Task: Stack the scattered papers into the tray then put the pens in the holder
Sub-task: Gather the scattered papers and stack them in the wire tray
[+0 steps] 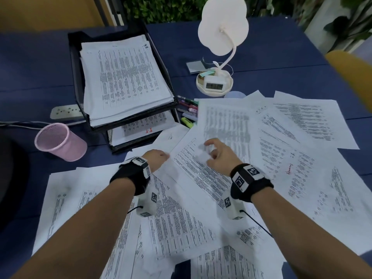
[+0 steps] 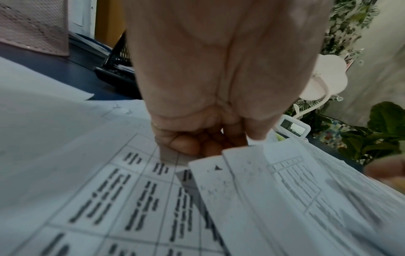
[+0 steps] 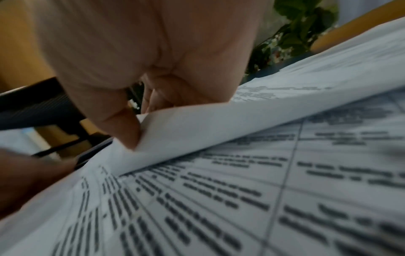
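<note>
Counter [image 1: 261, 43] w/ dark blue cloth. Thin white printed sheets [image 1: 298, 158] fan over its near half & right side, too overlapped to count. Black mesh tray [image 1: 73, 63], 2 tiers, at far-left centre, top tier w/ thick paper stack [image 1: 124, 77]. 1 pink mesh round holder [image 1: 60, 141] on its side by left edge. Pens [image 1: 188, 112] beside tray, partly under paper, count unclear. Left hand [image 1: 159, 159]: grip curled, knuckles on a sheet. Right hand [image 1: 217, 153]: thumb & fingers pinch a lifted sheet corner [image 3: 166, 131].
</note>
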### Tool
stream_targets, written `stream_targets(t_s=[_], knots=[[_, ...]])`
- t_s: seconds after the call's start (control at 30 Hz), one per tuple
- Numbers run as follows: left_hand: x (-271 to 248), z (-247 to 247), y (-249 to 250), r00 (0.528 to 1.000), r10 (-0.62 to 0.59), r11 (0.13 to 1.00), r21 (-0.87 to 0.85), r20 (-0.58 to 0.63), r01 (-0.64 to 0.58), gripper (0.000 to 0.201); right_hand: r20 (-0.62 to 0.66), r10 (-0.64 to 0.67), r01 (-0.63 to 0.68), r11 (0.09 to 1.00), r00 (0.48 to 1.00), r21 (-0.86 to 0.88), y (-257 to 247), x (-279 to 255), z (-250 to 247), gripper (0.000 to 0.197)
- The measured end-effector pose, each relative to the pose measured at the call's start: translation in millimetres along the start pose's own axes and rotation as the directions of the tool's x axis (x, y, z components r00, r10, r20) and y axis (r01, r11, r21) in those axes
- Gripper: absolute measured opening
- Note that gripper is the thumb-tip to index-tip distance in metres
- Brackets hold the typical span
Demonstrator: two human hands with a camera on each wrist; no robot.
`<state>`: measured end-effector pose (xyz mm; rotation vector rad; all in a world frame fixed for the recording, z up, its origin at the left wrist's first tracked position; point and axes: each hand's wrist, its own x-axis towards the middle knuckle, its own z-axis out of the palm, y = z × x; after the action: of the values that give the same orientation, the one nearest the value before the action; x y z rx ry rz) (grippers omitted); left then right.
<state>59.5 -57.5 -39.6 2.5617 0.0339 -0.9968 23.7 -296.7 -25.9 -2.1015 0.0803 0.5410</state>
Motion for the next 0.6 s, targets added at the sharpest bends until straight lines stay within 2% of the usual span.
stream_targets(t_s=[0.07, 0.1, 0.17, 0.2, 0.23, 0.27, 0.3, 0.37, 0.4, 0.47, 0.5, 0.6], knots=[[-0.2, 0.1, -0.2, 0.999, -0.044, 0.997, -0.059, -0.021, 0.043, 0.058, 0.143, 0.035, -0.024, 0.997, 0.989, -0.075, -2.5, -10.0, 10.3, 0.047], [-2.0, 0.2, 0.5, 0.997, -0.07, 0.987, -0.146, -0.032, 0.065, 0.063, 0.195, 0.049, -0.028, 0.994, 0.979, -0.108, -3.0, -13.9, 13.8, 0.045], [-2.9, 0.3, 0.8, 0.994, -0.103, 0.956, -0.279, -0.033, 0.09, 0.067, 0.253, 0.071, -0.05, 0.995, 0.965, -0.088, -5.6, -19.7, 17.0, 0.033], [-4.6, 0.5, 0.5, 0.994, -0.103, 0.951, -0.295, -0.025, 0.091, 0.069, 0.233, 0.08, -0.074, 0.997, 0.969, -0.034, -7.3, -20.3, 16.2, 0.023], [-7.1, -0.2, 0.2, 0.997, -0.083, 0.962, -0.262, -0.007, 0.078, 0.069, 0.168, 0.084, -0.087, 0.996, 0.982, 0.009, -6.6, -18.4, 14.5, 0.018], [-9.3, 1.5, -0.8, 0.999, -0.049, 0.973, -0.226, -0.007, 0.046, 0.065, 0.049, 0.083, -0.083, 0.997, 0.995, -0.003, -3.8, -15.1, 11.2, 0.021], [-10.4, 2.7, -1.3, 1.0, -0.008, 0.981, -0.196, -0.027, 0.003, 0.054, -0.103, 0.075, -0.085, 0.992, 0.992, -0.092, 0.3, -10.7, 6.3, 0.025], [-9.2, 7.6, -3.5, 0.995, 0.071, 0.97, -0.228, -0.064, -0.083, 0.023, -0.388, 0.054, -0.208, 0.907, 0.92, -0.367, 9.8, -2.7, -7.5, 0.03], [-9.8, 10.7, -4.5, 0.99, 0.092, 0.961, -0.253, -0.102, -0.115, 0.025, -0.482, 0.081, -0.311, 0.852, 0.873, -0.421, 14.8, -0.1, -15.5, 0.039], [-14.1, 14.3, -4.9, 0.98, 0.112, 0.937, -0.31, -0.167, -0.16, 0.029, -0.527, 0.247, -0.477, 0.802, 0.813, -0.36, 23.5, 3.6, -30.1, 0.07], [-15.2, 15.5, -6.4, 0.971, 0.135, 0.921, -0.336, -0.197, -0.196, 0.028, -0.514, 0.314, -0.511, 0.805, 0.798, -0.302, 26.2, 5.3, -36.6, 0.083], [-20.1, 14.8, -9.1, 0.952, 0.18, 0.896, -0.358, -0.248, -0.263, 0.025, -0.492, 0.378, -0.51, 0.844, 0.785, -0.167, 38.1, 13.9, -51.4, 0.104]])
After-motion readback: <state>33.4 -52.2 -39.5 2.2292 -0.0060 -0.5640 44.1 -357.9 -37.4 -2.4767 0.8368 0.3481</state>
